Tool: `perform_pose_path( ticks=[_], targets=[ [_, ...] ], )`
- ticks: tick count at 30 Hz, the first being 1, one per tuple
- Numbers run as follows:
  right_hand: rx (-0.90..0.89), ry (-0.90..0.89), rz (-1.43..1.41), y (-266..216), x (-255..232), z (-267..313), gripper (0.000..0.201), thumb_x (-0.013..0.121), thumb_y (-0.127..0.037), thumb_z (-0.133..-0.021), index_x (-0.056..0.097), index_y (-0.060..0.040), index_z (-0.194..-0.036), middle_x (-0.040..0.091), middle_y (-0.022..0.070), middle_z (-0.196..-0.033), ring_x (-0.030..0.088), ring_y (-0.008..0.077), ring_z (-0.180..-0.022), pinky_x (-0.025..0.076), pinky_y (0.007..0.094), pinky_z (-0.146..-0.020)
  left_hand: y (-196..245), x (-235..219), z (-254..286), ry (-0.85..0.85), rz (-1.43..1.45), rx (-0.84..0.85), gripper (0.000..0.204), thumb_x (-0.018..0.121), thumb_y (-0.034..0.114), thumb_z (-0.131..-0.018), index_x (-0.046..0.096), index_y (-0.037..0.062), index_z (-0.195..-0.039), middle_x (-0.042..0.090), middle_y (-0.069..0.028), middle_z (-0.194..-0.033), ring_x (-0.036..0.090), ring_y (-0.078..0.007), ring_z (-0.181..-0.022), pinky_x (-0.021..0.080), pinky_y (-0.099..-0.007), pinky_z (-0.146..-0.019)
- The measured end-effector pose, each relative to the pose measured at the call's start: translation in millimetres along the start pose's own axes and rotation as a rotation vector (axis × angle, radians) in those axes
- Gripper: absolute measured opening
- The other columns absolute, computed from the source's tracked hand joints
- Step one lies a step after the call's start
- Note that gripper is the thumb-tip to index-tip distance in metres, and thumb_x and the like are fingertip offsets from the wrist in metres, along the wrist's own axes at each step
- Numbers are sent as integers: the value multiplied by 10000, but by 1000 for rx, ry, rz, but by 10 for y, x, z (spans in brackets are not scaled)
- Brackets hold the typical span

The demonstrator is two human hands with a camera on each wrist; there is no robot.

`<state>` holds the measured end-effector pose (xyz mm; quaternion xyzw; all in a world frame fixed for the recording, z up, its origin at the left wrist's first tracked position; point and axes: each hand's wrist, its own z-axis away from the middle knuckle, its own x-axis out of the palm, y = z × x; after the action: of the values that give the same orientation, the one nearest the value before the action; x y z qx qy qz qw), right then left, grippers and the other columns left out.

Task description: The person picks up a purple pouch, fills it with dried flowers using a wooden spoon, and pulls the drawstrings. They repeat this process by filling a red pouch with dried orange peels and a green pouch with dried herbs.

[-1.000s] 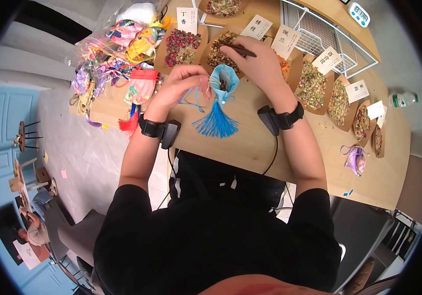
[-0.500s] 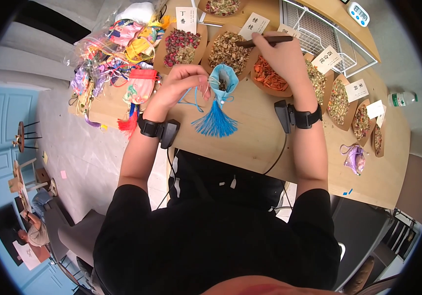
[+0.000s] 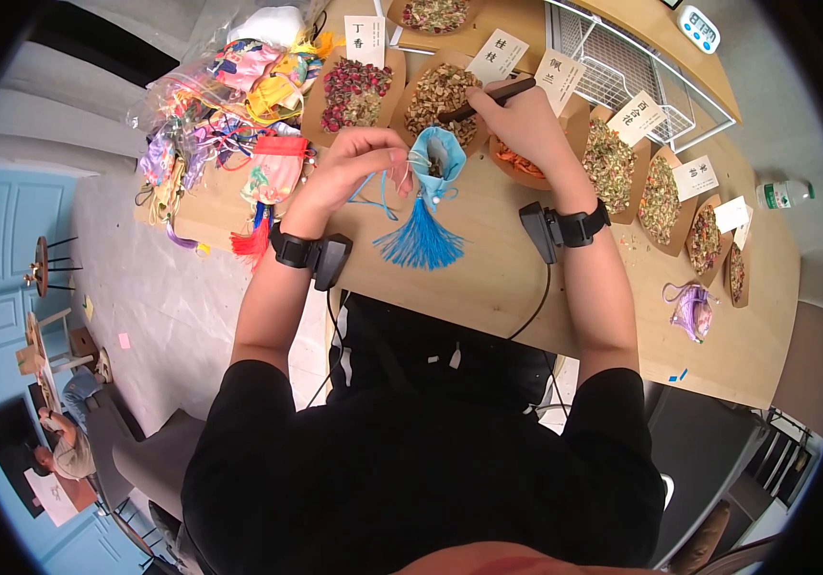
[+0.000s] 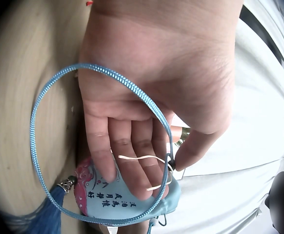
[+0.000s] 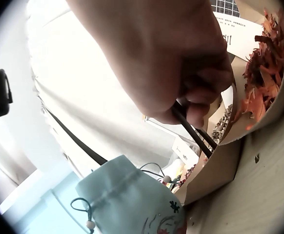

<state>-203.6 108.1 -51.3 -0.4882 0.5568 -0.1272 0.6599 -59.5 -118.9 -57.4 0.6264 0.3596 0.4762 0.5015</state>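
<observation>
A light-blue drawstring pouch [image 3: 437, 163] with a blue tassel [image 3: 421, 240] stands mouth up near the table's middle, dark bits inside. My left hand [image 3: 352, 168] is at its left side. Thumb and forefinger pinch the pouch's edge by the cord, whose blue loop [image 4: 34, 126] hangs across the palm in the left wrist view. My right hand [image 3: 525, 134] grips dark tongs [image 3: 510, 91], their two prongs [image 5: 193, 134] slanting down in the right wrist view. The tips reach into a brown paper tray [image 3: 399, 117] of pale woody chips [image 3: 435, 91], just beyond the pouch.
Beside the right hand is a tray of orange pieces [image 3: 510, 153]. Trays of dried flowers [image 3: 610, 168] with name cards curve off right; rosebuds [image 3: 349, 91] stand left. Bagged colourful pouches [image 3: 268, 72] lie at the left. A purple pouch [image 3: 691, 311] lies near right.
My right hand swung right and away with the tongs, over the orange pieces, then came back left, lowering the tips into the chips. The left hand and blue pouch have stayed put.
</observation>
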Motion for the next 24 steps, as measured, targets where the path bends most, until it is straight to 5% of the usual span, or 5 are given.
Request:
perform_pose_path(
  ticks=[14,20,24],
  targets=[
    [40,39,-293,-658,-639,317,388,675,-368,-877,689,-22,-701,539,-14,-535,486,52,-508,339,217,-475,-3,-5,-4,15,-27,-23,203,583,150,-966,658,-28,-903,690,-103,-771,663,-173,-693,513,-302,-672],
    [27,113,-289,-647,-616,306,422,675,-394,-882,680,-13,-700,529,-5,-528,483,62,-521,362,238,-488,-23,-19,0,30,-16,-25,188,583,143,-951,647,-16,-872,685,-95,-763,668,-171,-700,507,-295,-679],
    [-59,86,66,-359,-443,180,445,645,-428,-906,657,-8,-759,479,87,-530,418,168,-507,399,331,-518,-19,-17,-8,29,-14,-17,193,581,146,-949,643,-15,-863,680,-91,-759,670,-172,-702,503,-289,-681]
  ],
)
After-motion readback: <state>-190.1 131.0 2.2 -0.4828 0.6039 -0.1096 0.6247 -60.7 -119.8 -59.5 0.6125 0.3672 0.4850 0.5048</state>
